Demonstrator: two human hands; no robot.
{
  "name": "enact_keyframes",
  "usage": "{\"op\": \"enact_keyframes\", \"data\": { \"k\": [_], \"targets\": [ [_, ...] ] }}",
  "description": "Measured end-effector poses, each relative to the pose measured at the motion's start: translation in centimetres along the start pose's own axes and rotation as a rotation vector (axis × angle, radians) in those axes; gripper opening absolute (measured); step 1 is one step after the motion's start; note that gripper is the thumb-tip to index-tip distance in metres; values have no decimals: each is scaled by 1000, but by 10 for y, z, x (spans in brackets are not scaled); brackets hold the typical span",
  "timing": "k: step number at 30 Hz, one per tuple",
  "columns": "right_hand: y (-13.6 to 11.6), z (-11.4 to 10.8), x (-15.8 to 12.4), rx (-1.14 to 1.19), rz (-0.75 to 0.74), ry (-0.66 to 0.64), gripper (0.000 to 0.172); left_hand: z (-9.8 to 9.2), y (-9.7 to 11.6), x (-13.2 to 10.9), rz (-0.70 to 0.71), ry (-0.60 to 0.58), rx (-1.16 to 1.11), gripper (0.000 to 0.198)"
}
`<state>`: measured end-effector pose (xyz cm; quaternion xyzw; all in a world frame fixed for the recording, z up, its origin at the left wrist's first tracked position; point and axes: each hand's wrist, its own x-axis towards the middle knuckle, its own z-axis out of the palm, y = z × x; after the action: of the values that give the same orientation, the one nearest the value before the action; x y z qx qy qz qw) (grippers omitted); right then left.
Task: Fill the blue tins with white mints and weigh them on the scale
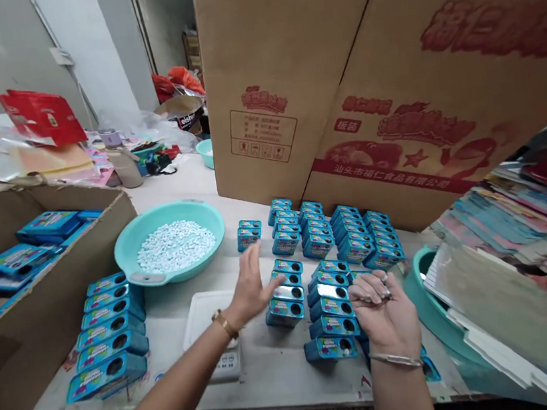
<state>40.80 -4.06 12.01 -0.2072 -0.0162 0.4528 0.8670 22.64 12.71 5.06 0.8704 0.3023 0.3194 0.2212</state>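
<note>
My left hand [250, 287] is open, fingers stretched out, beside a row of small blue printed tins [286, 309] with dark round openings on top. Nothing shows in its grasp. My right hand [385, 308] is turned palm up with curled fingers, over more blue tins [331, 349] at the right. Something small and pale may be in its fingers, but I cannot make it out. A white scale [206, 315] lies under my left forearm. Behind it, a turquoise basin [131, 250] holds many small whitish tablets [175, 245].
Several rows of blue tins [353, 241] stand before large cardboard boxes [265, 65]. Another tin row [108, 351] lines an open carton [57, 287] of tins at left. At right, a turquoise tub [424, 299] has papers on it. A beige bottle [124, 165] stands behind.
</note>
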Motion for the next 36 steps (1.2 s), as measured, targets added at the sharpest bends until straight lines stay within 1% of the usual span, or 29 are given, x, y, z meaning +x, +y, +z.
{"op": "enact_keyframes", "data": {
  "k": [1,2,4,6,8,10,12,14,16,18,20,22,23,24,26,29,31,33,36],
  "targets": [
    [-1,-2,0,7,1,4,20,-5,-9,21,-60,-2,70,80],
    [-1,-3,0,11,7,5,20,-9,-19,44,-114,-44,159,80],
    [-1,-4,-1,5,24,0,21,-13,-38,87,-124,-102,213,90],
    [-2,-3,-2,1,38,-6,23,-13,-54,118,-114,-191,253,98],
    [-5,-3,-3,12,47,-7,24,-11,-63,133,-100,-283,281,95],
    [-11,-5,-5,26,32,-4,23,-8,-64,132,-92,-346,303,81],
    [-16,-9,-6,30,3,3,23,-11,-58,121,-88,-364,320,69],
    [-20,-12,-6,32,-7,8,22,-24,-46,105,-84,-350,333,65],
    [-20,-15,-5,37,11,5,21,-50,-32,84,-81,-326,341,67],
    [-16,-15,-3,41,35,-3,20,-85,-17,58,-74,-313,342,69],
    [-8,-14,-1,37,58,-11,20,-118,-6,26,-23,-318,334,68],
    [2,-9,-1,30,88,-21,21,-141,-1,-8,-18,-358,316,71],
    [8,-7,-2,28,102,-28,21,-146,-2,-24,-38,-373,304,72],
    [14,-3,-3,29,116,-37,20,-147,-4,-39,-63,-387,296,72],
    [26,4,-6,37,146,-50,19,-140,-13,-63,-99,-414,291,73],
    [41,14,-10,58,195,-53,17,-126,-23,-82,-96,-440,286,77],
    [47,19,-11,64,228,-55,17,-127,-22,-88,-78,-413,246,77],
    [52,22,-10,62,256,-62,17,-143,-14,-96,-76,-355,202,69],
    [60,23,-8,62,285,-77,15,-182,2,-122,-159,-302,167,57]
  ]
}}
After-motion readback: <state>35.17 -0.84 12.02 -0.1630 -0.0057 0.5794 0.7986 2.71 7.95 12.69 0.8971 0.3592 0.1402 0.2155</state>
